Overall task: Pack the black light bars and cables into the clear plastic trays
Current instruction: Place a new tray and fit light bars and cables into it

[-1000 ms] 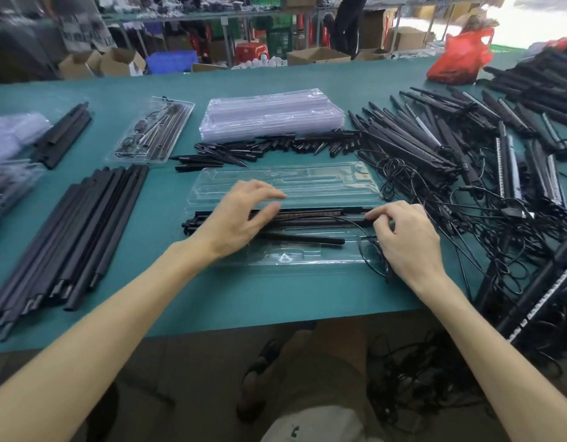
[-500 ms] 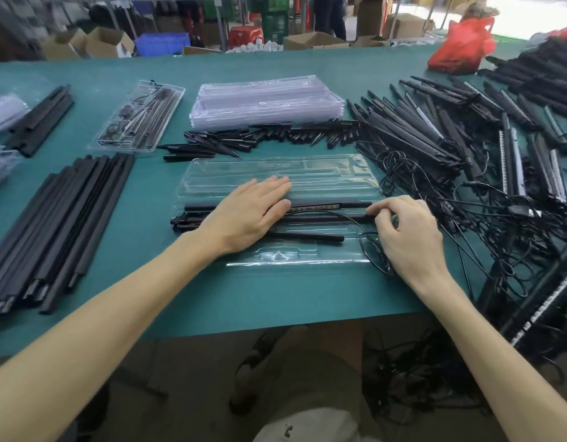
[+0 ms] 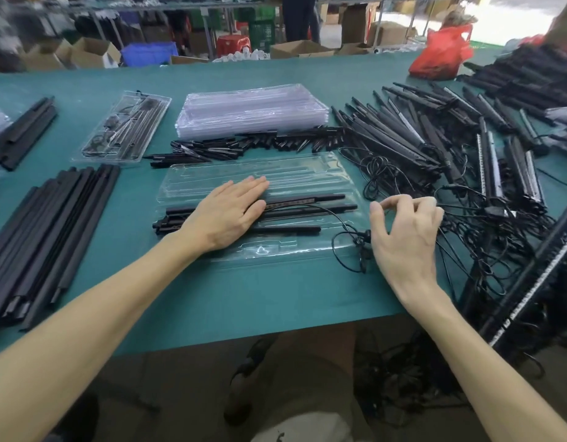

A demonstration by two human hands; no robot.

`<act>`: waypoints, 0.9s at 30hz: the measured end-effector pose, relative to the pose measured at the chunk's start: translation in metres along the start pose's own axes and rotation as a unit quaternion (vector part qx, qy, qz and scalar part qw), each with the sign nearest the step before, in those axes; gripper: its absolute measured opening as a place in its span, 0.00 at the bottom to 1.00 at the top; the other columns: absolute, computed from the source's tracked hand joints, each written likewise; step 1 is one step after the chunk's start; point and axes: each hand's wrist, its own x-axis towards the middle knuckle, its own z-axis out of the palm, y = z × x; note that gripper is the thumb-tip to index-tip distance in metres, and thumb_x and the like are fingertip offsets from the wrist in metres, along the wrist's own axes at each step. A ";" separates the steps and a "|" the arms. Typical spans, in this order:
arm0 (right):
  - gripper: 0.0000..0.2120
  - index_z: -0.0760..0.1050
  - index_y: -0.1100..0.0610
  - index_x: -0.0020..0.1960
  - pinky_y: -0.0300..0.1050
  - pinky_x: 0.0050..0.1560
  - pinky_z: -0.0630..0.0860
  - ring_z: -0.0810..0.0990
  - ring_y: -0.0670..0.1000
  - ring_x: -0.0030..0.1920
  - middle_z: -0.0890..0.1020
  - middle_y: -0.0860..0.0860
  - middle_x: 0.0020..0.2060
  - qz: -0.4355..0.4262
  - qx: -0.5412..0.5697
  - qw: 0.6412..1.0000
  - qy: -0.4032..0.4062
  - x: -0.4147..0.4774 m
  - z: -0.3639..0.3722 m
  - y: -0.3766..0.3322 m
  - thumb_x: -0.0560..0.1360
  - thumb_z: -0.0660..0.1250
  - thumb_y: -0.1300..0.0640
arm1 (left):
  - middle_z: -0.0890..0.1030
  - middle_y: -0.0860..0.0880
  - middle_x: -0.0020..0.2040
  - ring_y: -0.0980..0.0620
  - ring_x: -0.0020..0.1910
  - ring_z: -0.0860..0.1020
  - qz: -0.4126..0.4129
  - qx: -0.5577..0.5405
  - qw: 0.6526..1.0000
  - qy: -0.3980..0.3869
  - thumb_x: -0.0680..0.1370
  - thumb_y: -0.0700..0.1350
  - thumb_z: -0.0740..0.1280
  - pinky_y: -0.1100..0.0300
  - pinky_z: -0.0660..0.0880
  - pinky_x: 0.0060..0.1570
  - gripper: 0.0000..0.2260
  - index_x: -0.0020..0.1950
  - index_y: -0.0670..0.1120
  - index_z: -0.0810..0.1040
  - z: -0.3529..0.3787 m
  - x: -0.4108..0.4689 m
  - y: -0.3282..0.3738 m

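A: What can't you make out?

B: The right hand [image 3: 403, 231], mostly. It hangs at 3 o'clock of the clear tray [image 3: 275, 250], fingers curled and thumb stuck out. It is over the cable [image 3: 338, 250] that coils off the tray's right end. I cannot tell whether it pinches a strand, because the wires are thin and the hand hides them.

A: And the other one?

B: The left hand [image 3: 231, 212] lies flat, fingers straight and together, pressing on the light bars [image 3: 307, 207] seated in the tray. It covers part of their length, so only the ends show.

A: Anything else unclear?

B: The pile of loose bars [image 3: 403, 135] at 2 o'clock tangles with its wires, so I cannot count them, and it runs off the right edge. The black strips [image 3: 52, 218] at 9 o'clock are cut off at the left edge. The filled tray [image 3: 122, 129] at 10 o'clock shows only dark shapes through glare.

A: What differs from half a second ago?

B: The right hand was resting its fingertips on the bars' right ends. Now it is off them and farther toward 3 o'clock, so those ends lie bare. The left hand stays flat in the same place, though a second ago its fingers were arched. The stack of empty trays [image 3: 250, 110] at 12 o'clock sits on the worktop [image 3: 243, 298] as before.
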 end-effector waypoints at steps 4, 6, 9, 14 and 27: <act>0.17 0.76 0.58 0.49 0.51 0.55 0.66 0.68 0.56 0.52 0.72 0.55 0.49 -0.042 -0.081 0.996 0.018 -0.005 -0.002 -0.001 0.84 0.59 0.46 | 0.55 0.60 0.81 0.62 0.80 0.50 -0.004 -0.004 1.000 0.005 0.85 0.58 0.47 0.58 0.45 0.79 0.24 0.82 0.56 0.55 0.000 0.000 0.000; 0.21 0.76 0.59 0.45 0.53 0.53 0.67 0.72 0.56 0.48 0.75 0.55 0.45 -0.044 -0.067 0.997 -0.015 -0.006 -0.002 -0.003 0.84 0.55 0.45 | 0.55 0.60 0.81 0.62 0.80 0.50 -0.006 -0.004 1.000 0.006 0.85 0.58 0.47 0.58 0.46 0.79 0.25 0.82 0.56 0.55 0.000 -0.001 0.000; 0.24 0.74 0.60 0.41 0.54 0.44 0.71 0.73 0.57 0.38 0.73 0.54 0.42 -0.056 -0.054 0.997 -0.020 -0.010 -0.004 -0.008 0.85 0.54 0.45 | 0.55 0.60 0.81 0.62 0.80 0.51 -0.006 0.001 1.000 0.010 0.85 0.58 0.46 0.57 0.46 0.79 0.25 0.82 0.56 0.55 0.001 -0.001 -0.001; 0.25 0.68 0.58 0.36 0.51 0.38 0.69 0.72 0.58 0.34 0.70 0.52 0.39 -0.049 -0.034 0.998 -0.023 -0.010 -0.006 -0.011 0.85 0.52 0.45 | 0.55 0.60 0.81 0.62 0.80 0.50 0.001 0.001 1.000 0.020 0.85 0.59 0.46 0.58 0.46 0.79 0.25 0.82 0.56 0.55 0.003 -0.001 -0.003; 0.25 0.71 0.57 0.33 0.57 0.51 0.69 0.71 0.56 0.41 0.74 0.51 0.33 -0.169 -0.022 0.985 0.005 0.016 -0.021 -0.046 0.86 0.54 0.48 | 0.81 0.52 0.50 0.52 0.53 0.77 0.082 -0.195 0.957 0.200 0.84 0.48 0.62 0.58 0.72 0.54 0.11 0.55 0.46 0.82 -0.041 -0.017 0.064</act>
